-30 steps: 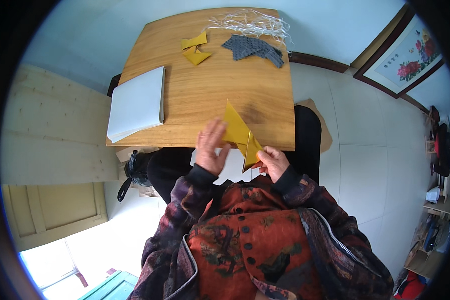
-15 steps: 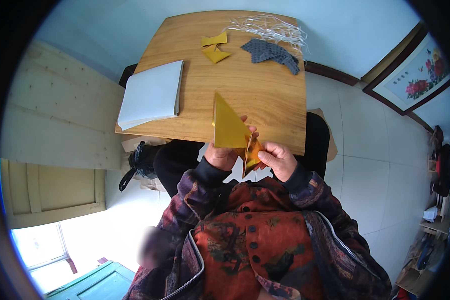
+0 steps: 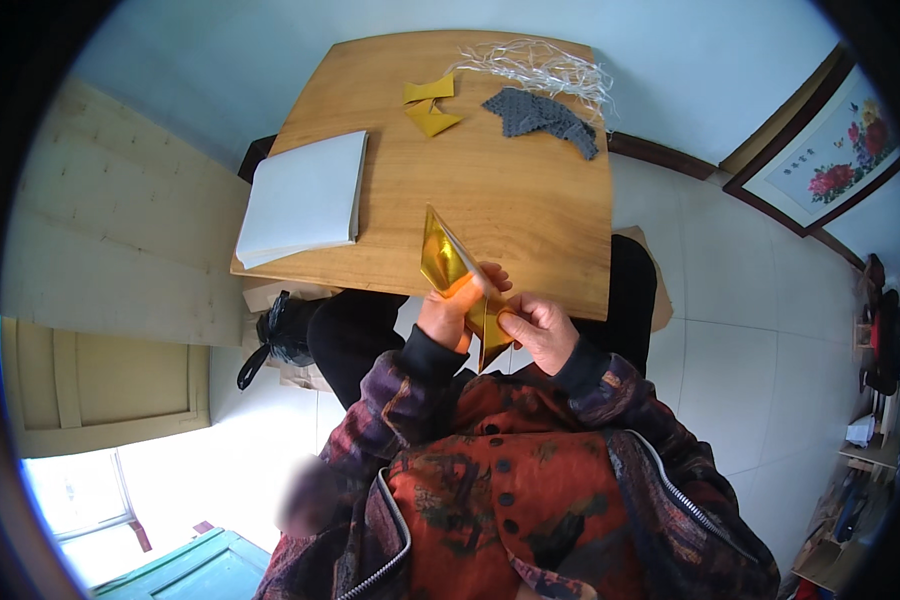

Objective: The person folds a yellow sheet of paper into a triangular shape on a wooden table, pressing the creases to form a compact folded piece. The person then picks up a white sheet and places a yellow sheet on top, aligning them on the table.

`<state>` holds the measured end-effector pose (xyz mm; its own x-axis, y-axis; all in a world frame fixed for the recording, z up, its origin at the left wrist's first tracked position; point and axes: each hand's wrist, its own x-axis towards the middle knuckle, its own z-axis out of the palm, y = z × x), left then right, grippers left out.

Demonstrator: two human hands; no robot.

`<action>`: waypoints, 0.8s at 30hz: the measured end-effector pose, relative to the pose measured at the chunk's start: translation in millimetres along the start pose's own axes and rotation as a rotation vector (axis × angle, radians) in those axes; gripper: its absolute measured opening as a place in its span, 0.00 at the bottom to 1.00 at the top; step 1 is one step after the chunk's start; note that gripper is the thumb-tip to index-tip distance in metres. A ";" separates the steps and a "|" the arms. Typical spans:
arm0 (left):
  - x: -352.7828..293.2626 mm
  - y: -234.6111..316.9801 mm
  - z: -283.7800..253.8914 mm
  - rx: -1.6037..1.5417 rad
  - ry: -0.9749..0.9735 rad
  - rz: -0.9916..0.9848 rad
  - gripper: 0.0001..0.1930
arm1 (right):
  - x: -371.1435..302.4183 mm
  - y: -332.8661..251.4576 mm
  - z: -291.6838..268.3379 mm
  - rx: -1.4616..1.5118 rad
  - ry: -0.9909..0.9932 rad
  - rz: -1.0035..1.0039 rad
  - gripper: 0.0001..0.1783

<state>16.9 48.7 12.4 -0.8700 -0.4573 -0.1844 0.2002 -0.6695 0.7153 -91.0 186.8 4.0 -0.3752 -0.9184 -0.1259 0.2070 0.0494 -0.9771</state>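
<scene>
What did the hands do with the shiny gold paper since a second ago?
Both hands, left hand and right hand, kept hold of the gold paper and lifted it off the table edge toward the body, its point now tilted up. The white paper stack, small gold pieces and grey cloth stayed put.

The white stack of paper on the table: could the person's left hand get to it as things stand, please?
Probably yes, once freed: the left hand now holds the gold folded paper with the right hand; nothing lies between it and the white paper stack.

Bright, even daylight is seen; glare is thrown off the gold paper (image 3: pixel 448 262); edges are bent and vignetted black.
</scene>
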 end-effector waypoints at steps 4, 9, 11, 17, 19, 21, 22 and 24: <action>-4.8 -2.9 2.0 0.223 -0.139 0.047 0.38 | 0.5 3.7 -6.8 0.069 0.039 -0.037 0.09; -20.1 -10.9 -0.4 0.352 -0.123 -0.012 0.19 | -1.5 2.6 -8.4 0.197 0.167 -0.056 0.08; -23.6 -14.7 -0.9 0.378 -0.043 0.025 0.10 | -1.6 3.7 -7.3 0.212 0.163 -0.065 0.08; -20.0 -0.7 -10.1 0.663 0.030 0.026 0.07 | -5.5 -0.6 -19.1 0.154 -0.001 -0.028 0.05; -16.3 5.4 -12.3 0.736 0.021 -0.008 0.08 | -7.7 -7.5 -30.7 0.072 -0.026 0.114 0.10; -13.9 13.3 -15.2 0.909 -0.083 0.112 0.08 | -8.0 -12.8 -37.8 0.094 -0.045 -0.031 0.11; -12.5 16.2 -15.7 0.995 -0.110 0.165 0.08 | -4.7 -17.0 -44.0 0.060 -0.082 -0.044 0.14; -10.5 20.0 -15.3 1.081 -0.119 0.154 0.07 | 2.0 -18.7 -44.6 0.131 -0.121 -0.054 0.12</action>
<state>36.9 31.1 18.4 -0.9192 -0.3935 -0.0178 -0.1393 0.2826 0.9491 -135.9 201.6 14.4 -0.2787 -0.9594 -0.0445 0.3088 -0.0456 -0.9500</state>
